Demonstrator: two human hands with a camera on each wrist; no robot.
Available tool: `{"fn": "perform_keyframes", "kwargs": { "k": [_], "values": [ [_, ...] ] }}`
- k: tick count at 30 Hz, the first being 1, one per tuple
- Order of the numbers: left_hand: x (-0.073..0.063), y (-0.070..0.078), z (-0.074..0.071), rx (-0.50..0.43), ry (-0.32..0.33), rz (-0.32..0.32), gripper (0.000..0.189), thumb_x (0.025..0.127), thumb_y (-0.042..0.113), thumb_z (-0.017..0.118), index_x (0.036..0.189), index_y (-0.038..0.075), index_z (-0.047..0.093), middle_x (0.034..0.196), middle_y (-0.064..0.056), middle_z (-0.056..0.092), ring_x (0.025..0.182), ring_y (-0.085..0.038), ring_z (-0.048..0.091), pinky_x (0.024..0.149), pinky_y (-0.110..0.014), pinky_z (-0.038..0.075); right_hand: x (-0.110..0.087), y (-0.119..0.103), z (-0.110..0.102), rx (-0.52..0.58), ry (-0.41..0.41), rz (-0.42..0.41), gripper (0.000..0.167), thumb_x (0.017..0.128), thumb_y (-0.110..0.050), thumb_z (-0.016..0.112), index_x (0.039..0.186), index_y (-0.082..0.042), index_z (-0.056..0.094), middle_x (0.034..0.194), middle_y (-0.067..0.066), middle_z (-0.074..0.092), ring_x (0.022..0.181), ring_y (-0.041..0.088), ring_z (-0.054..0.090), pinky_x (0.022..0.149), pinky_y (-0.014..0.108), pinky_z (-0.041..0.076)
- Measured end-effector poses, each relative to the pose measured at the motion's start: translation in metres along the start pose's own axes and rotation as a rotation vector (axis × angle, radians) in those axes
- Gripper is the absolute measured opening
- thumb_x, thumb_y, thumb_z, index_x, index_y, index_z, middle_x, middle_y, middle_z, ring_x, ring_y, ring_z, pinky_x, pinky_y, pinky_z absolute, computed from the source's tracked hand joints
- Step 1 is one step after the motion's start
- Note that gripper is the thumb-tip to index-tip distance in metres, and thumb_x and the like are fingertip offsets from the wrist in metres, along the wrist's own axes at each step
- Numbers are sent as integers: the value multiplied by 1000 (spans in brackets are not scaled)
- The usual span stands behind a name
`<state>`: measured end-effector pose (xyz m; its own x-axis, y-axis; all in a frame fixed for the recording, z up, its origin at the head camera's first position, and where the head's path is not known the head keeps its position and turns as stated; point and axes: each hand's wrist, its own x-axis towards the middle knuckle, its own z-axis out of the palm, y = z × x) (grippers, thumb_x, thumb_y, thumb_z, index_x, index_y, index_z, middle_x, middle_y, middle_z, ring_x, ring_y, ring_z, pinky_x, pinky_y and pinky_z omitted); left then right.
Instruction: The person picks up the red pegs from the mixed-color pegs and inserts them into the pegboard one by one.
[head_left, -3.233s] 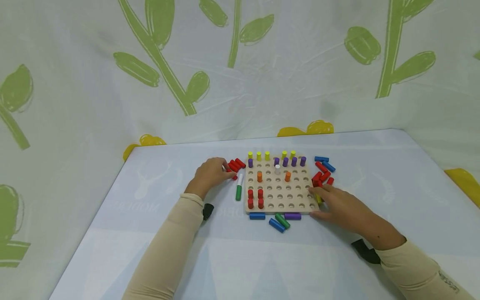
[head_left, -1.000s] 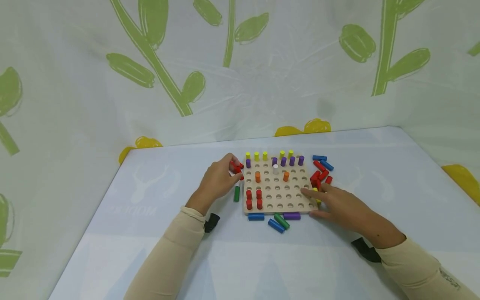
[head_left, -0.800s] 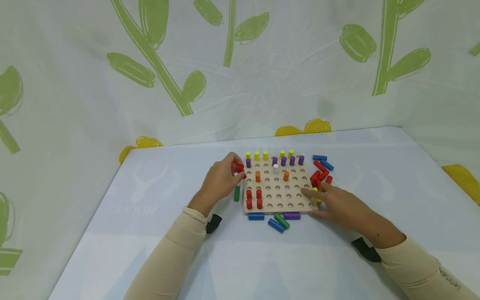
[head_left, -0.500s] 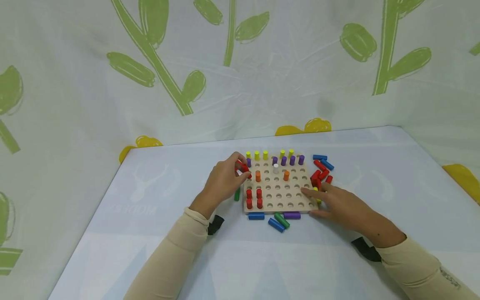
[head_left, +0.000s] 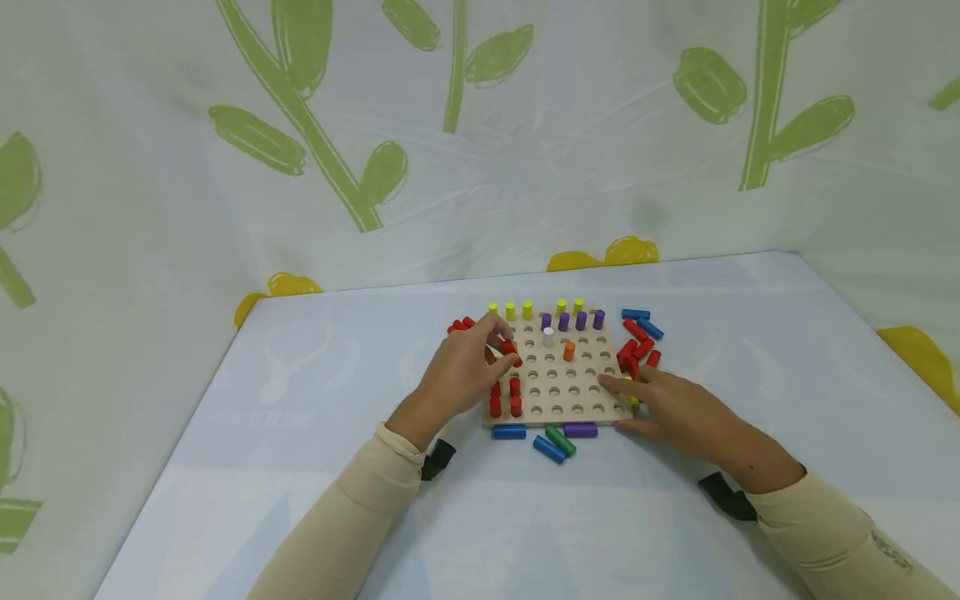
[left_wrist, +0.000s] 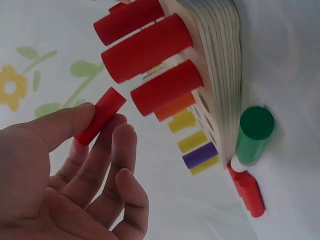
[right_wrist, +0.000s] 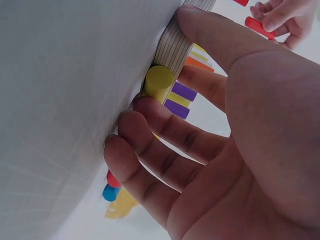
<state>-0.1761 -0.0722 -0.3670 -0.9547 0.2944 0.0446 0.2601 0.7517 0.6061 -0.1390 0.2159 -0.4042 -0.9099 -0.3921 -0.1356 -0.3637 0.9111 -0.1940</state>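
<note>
My left hand [head_left: 459, 367] pinches a red peg [left_wrist: 102, 116] between thumb and fingertips above the left part of the wooden pegboard [head_left: 551, 423]. In the left wrist view the held peg is tilted and apart from the standing red pegs [left_wrist: 147, 47]. My right hand [head_left: 678, 410] rests at the board's front right corner. Its thumb touches the front edge and its index finger lies over the top. A yellow peg [right_wrist: 160, 79] lies beside the board, close to the other fingers. Yellow, purple, white, orange and red pegs stand in holes; the left hand covers some.
Loose red pegs [head_left: 636, 350] and blue pegs [head_left: 649, 328] lie right of the board. In front are blue, green [head_left: 560, 440] and purple pegs [head_left: 581, 430]. More red pegs [head_left: 459, 324] lie at the left, with a green peg [left_wrist: 255, 130] by the board's side.
My left hand has taken a red peg from the pile left of the board and carried it rightward over the board. My right hand stays at the corner, its index finger shifted slightly onto the board.
</note>
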Motion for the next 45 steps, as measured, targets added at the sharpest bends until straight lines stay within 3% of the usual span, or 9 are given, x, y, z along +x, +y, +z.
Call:
{"fn": "perform_keyframes", "kwargs": {
  "k": [9, 15, 24, 30, 37, 45],
  "values": [
    [-2, 6, 8, 25, -41, 33, 27, 92, 26, 73, 112, 19, 56, 96, 1, 73, 80, -11, 64, 58, -19, 52, 0, -1, -2, -16, -4, 3, 67, 83, -41, 79, 144, -26, 55, 121, 23, 62, 100, 34, 65, 81, 49, 60],
    [-4, 8, 12, 77, -51, 71, 25, 92, 26, 73, 112, 19, 58, 95, 2, 73, 82, -11, 63, 59, -17, 51, -1, -1, -2, -16, -8, -1, 67, 83, -42, 80, 144, -26, 55, 114, 19, 62, 92, 27, 63, 78, 46, 60],
    [-5, 9, 18, 109, -62, 133, 26, 93, 25, 72, 113, 17, 58, 93, 2, 74, 79, -10, 65, 58, -15, 49, -1, -2, -1, -11, -4, 2, 67, 83, -41, 80, 143, -26, 56, 117, 21, 62, 96, 31, 65, 79, 48, 60],
    [-5, 10, 21, 117, -75, 134, 24, 93, 25, 72, 111, 16, 59, 91, 1, 74, 73, -10, 62, 57, -17, 48, -1, -2, -1, -13, 1, -3, 68, 82, -42, 81, 143, -25, 57, 114, 19, 62, 90, 27, 63, 76, 44, 61],
    [-4, 7, 25, 129, -83, 118, 23, 92, 26, 73, 108, 17, 60, 90, 1, 73, 70, -9, 60, 57, -17, 47, 0, -2, -1, 12, 23, -11, 70, 82, -40, 81, 142, -17, 55, 120, 21, 63, 100, 32, 66, 82, 48, 60],
    [-4, 5, 28, 140, -100, 128, 21, 92, 27, 73, 107, 19, 60, 86, 4, 70, 67, -10, 58, 54, -18, 46, 0, -3, -1, 11, 22, -8, 70, 82, -40, 81, 142, -16, 55, 124, 22, 62, 103, 35, 65, 83, 50, 59]
  ]
}}
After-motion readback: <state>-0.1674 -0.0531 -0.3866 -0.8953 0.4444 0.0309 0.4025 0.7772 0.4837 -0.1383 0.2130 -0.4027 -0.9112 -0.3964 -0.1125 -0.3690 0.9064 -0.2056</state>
